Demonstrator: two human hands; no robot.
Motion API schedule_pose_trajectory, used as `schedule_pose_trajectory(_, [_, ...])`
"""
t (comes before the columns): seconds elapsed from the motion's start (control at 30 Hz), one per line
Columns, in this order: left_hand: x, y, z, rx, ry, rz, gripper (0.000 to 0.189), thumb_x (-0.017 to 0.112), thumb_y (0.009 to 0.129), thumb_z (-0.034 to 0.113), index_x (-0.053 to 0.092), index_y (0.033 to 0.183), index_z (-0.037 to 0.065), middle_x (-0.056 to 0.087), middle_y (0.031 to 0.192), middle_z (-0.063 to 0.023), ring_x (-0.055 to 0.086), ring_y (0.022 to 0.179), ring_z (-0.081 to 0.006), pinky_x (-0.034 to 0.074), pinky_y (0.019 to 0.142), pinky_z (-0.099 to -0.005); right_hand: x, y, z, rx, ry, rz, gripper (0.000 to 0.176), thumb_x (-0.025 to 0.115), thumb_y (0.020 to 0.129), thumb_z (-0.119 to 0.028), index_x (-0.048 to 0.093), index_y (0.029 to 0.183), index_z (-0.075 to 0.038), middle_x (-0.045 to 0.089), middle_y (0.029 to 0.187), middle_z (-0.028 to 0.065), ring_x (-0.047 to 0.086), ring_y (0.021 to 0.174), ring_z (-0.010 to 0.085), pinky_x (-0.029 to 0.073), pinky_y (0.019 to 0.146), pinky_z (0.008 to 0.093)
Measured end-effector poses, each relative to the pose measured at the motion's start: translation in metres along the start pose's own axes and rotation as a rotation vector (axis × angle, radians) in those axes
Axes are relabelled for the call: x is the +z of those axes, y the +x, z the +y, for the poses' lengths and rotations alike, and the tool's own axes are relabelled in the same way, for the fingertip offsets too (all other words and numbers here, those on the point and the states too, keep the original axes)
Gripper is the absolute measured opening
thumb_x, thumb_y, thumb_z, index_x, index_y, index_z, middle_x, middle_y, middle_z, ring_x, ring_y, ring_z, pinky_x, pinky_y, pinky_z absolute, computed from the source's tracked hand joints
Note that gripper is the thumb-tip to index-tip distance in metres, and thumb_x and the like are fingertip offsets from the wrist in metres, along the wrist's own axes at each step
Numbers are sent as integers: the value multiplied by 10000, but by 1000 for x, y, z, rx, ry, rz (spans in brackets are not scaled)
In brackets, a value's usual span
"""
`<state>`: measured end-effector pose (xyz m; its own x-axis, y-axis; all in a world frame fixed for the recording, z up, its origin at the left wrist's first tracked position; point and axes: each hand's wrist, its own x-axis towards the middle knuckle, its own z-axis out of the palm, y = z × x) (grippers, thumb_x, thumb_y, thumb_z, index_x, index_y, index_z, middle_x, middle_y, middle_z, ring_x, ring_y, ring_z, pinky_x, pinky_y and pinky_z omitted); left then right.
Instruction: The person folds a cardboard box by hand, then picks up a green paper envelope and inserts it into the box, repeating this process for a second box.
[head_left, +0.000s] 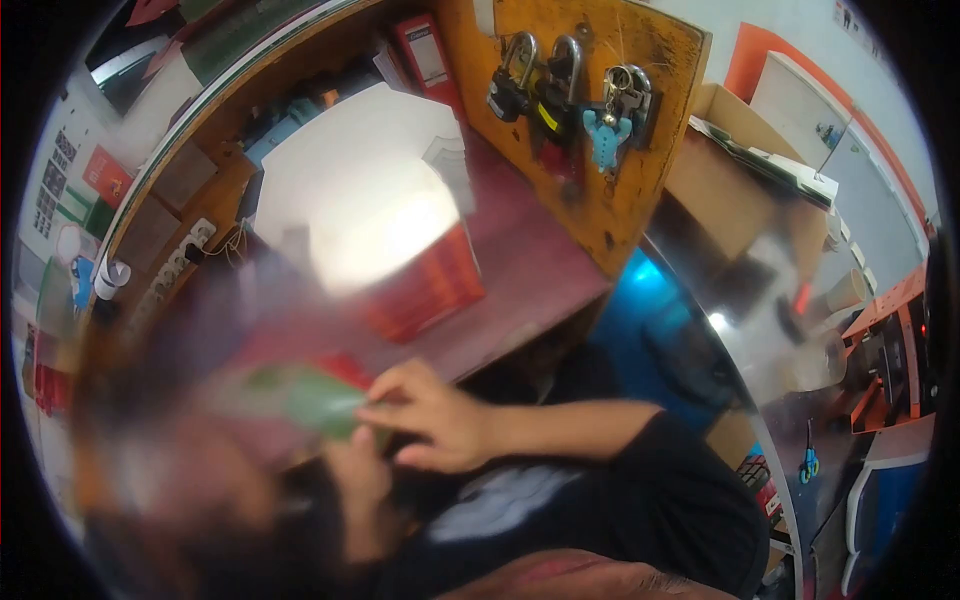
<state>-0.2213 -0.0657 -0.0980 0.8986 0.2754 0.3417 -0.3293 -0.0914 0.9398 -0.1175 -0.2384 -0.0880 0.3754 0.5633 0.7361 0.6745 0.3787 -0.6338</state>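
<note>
At a cluttered desk, a person in a black shirt works on a green item held just below the desk's front edge and close to the body. Heavy blur covers that corner of the view. A power strip lies at the far left of the desk, with a white sheet and a red book further along.

The green item sits left of centre. The left hand is under it, too blurred to tell whether its fingers are closed or merely supporting. The right hand comes in from the right, and its fingers are drawn together and pinched on the item's near edge.

The step in hand appears to be picking or pulling at that edge while the item is braced from below. A further pull would seem to call for a firm hold underneath and a small, controlled tug from the pinching fingers.

To the right, three padlocks hang on an orange board, and a cardboard box stands beyond it.
</note>
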Motion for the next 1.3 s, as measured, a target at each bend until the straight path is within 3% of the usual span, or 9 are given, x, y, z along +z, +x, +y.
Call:
schedule_pose_trajectory(0.13, [-20,0,47,-97,306,-270,481,581,940,318,536,1260,-39,608,1144,-142,594,1003,-263,482,894,-394,-16,14,1,-34,-23,118,445,606,954,-216,605,1359,-31,472,1222,152,470,1137,289,387,1031,404])
schedule_pose_trajectory(0.3, [-31,12,73,0,553,-863,454,603,832,256,584,1202,-6,591,1140,-185,566,1038,-376,439,952,-463,-27,27,2,77,69,-37,421,597,951,-189,615,1347,-44,466,1106,120,489,1041,259,416,976,364])
schedule_pose_trajectory(0.43, [-36,16,84,46,568,-998,362,609,809,256,643,1080,19,589,1168,-214,519,1087,-422,408,974,-499,-28,32,-4,181,249,-38,282,633,941,-199,668,1173,-43,488,1019,99,512,955,248,442,890,358])
schedule_pose_trajectory(0.63, [-55,-6,85,224,728,-423,171,747,804,158,672,872,20,673,901,-150,596,804,-346,451,772,-432,-28,31,3,-100,289,93,257,784,849,-203,633,989,-49,482,916,51,470,808,170,409,707,302])
schedule_pose_trajectory(0.67, [-44,-11,77,280,634,-201,387,759,872,275,527,665,44,597,682,-88,527,706,-211,378,685,-334,-29,31,-3,-107,239,84,290,809,829,-213,629,985,-46,477,913,52,466,798,169,408,696,305])
schedule_pose_trajectory(0.77, [-23,-11,69,515,547,-11,389,750,881,269,504,664,61,578,682,-54,491,692,-205,361,674,-340,-15,29,-10,-98,151,168,322,881,761,-237,686,932,-47,471,877,51,474,745,171,407,642,307])
schedule_pose_trajectory(0.97, [-9,-4,80,829,607,-34,350,763,850,229,496,670,92,563,686,-22,454,673,-209,329,705,-379,-3,25,-10,-126,124,56,271,863,790,-226,781,984,-55,452,830,37,459,688,164,418,629,295])
schedule_pose_trajectory(1.13, [14,9,96,947,1041,30,301,776,809,220,541,670,95,587,713,-34,520,703,-254,335,752,-418,-14,22,-22,77,-25,61,575,740,889,-377,582,1372,-106,410,1217,174,412,1183,326,345,1054,427])
schedule_pose_trajectory(1.3, [35,39,75,1258,1477,-75,265,707,874,353,620,856,104,640,924,-72,585,915,-304,370,920,-495,-8,26,-29,234,333,341,693,705,926,-323,338,1454,-64,320,1397,203,357,1338,326,276,1155,436])
